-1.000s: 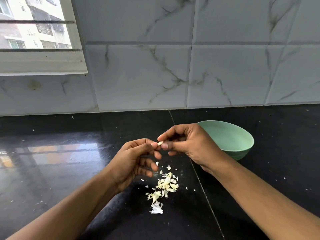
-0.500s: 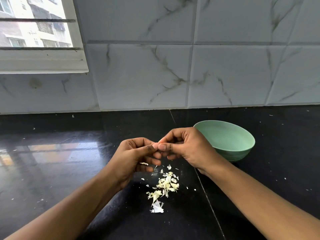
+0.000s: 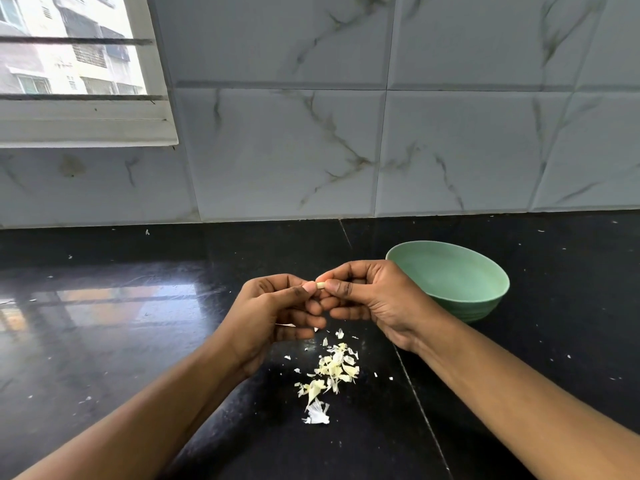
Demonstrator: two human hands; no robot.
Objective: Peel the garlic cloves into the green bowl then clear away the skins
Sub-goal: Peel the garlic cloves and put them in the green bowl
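- Position: garlic clove (image 3: pixel 320 285) was held between our two hands above the bench (image 3: pixel 138 341), just left of the green bowl (image 3: pixel 485 306).
- Grip: right hand (image 3: pixel 374 299) pinched the clove between thumb and forefinger. Left hand (image 3: pixel 273 313) pinched its exposed end, with the lower fingers (image 3: pixel 311 322) curled loosely beneath.
- Handling, as we judged it: the clove was small, light and firm, and probably slippery once bare. It was best held by its flanks while a nail worked at the tip.
- Skins (image 3: pixel 332 368) lay in a loose pile on the bench below our hands. They looked papery and near weightless, so we thought them better swept together than picked up singly.
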